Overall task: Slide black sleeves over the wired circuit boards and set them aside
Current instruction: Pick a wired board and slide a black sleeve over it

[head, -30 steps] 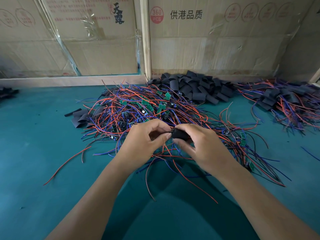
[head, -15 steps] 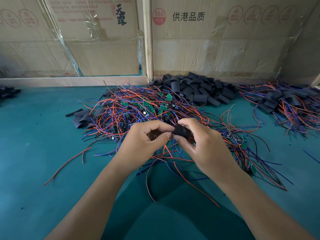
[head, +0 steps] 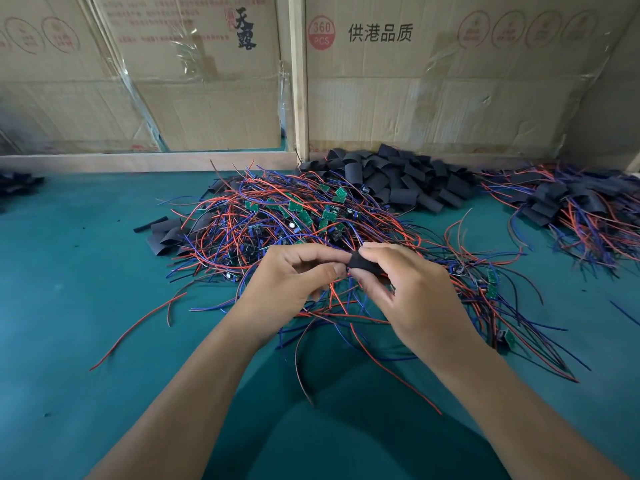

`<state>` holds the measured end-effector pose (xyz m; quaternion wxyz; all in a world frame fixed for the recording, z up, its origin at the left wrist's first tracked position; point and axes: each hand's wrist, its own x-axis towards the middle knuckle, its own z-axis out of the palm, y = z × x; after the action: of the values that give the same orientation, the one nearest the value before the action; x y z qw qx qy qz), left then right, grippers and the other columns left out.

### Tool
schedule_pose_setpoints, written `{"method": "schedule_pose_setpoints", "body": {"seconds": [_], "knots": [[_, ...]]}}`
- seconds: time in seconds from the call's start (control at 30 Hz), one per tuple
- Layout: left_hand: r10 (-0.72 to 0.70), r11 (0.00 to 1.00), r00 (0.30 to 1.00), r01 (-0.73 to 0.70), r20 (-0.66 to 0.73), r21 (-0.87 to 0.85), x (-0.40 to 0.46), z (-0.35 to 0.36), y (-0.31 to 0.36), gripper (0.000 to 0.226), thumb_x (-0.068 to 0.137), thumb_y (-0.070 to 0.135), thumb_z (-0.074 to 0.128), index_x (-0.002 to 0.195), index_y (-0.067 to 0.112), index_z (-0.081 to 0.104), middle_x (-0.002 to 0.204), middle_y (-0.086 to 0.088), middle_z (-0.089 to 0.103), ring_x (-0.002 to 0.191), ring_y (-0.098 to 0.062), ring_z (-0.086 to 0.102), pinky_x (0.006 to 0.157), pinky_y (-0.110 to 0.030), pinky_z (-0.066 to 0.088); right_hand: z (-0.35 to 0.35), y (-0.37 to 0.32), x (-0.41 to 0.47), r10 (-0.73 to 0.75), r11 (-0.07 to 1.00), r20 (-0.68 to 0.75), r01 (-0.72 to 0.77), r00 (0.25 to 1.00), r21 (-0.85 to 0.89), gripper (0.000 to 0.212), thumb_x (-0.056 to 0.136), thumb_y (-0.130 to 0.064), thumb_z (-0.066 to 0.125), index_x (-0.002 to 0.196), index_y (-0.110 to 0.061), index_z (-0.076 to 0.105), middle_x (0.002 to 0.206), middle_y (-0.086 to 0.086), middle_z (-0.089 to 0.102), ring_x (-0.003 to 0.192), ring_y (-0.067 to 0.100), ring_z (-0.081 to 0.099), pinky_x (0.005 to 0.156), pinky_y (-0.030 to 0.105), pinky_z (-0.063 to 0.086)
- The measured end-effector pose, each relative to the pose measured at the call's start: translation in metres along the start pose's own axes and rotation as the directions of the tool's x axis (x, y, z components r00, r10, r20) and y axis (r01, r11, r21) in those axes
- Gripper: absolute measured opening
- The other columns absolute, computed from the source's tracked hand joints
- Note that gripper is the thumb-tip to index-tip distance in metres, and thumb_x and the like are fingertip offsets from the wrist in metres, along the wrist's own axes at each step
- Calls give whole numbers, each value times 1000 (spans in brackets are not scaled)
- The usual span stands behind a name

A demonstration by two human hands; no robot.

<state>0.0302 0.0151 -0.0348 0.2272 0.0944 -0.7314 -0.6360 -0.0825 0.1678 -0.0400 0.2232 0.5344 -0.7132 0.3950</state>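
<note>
My right hand (head: pixel 412 292) pinches a black sleeve (head: pixel 363 263) between thumb and fingers, just above the wire pile. My left hand (head: pixel 294 282) meets the sleeve's left end, its thumb and fingers curled round what goes into it; that piece is hidden by the fingers. Red and blue wires hang down from between both hands. Behind them lies a big tangle of wired green circuit boards (head: pixel 298 216). A heap of loose black sleeves (head: pixel 401 178) sits at the back by the cardboard wall.
A pile of sleeved boards with wires (head: pixel 568 206) lies at the right. A few flat sleeves (head: pixel 166 235) lie left of the tangle. Cardboard boxes (head: pixel 415 81) and a wooden post (head: pixel 298 81) close off the back of the teal table (head: pixel 69 306).
Both hands stay together at the sleeve. My right hand's fingers have shifted along it, and the sleeve shows a little more between the hands.
</note>
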Motion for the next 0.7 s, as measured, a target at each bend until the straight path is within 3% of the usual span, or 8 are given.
{"method": "schedule_pose_setpoints", "body": {"seconds": [0.13,0.47,0.6,0.7], "knots": [[-99,988,994,103,43,-118,1,1,-4,20,92,3,65,97,16,80,68,1,63,60,-11,51,53,-21,43,-2,2,2,-8,999,25,9,1000,-31,25,82,-6,79,103,5,72,106,14,73,92,30,72,79,39,55],[-144,959,986,160,86,-234,1,6,-6,16,94,0,60,99,4,75,79,-7,62,61,-13,49,54,-23,41,-13,1,5,76,990,128,-90,989,107,22,86,-11,77,106,-5,70,92,6,69,79,24,64,72,36,50],[-149,961,985,164,85,-224,1,7,-8,16,95,0,58,101,1,74,76,-3,62,61,-11,49,52,-21,41,-11,1,3,43,997,134,-51,990,62,16,88,-14,74,103,-8,70,84,5,65,72,26,60,65,41,50],[-154,959,986,166,69,-229,1,7,-8,17,94,-1,58,97,3,74,74,-3,62,59,-11,48,50,-21,40,-9,2,1,-2,1000,142,-1,990,24,22,84,-8,76,105,-7,70,91,7,69,75,30,65,64,44,54]]}}
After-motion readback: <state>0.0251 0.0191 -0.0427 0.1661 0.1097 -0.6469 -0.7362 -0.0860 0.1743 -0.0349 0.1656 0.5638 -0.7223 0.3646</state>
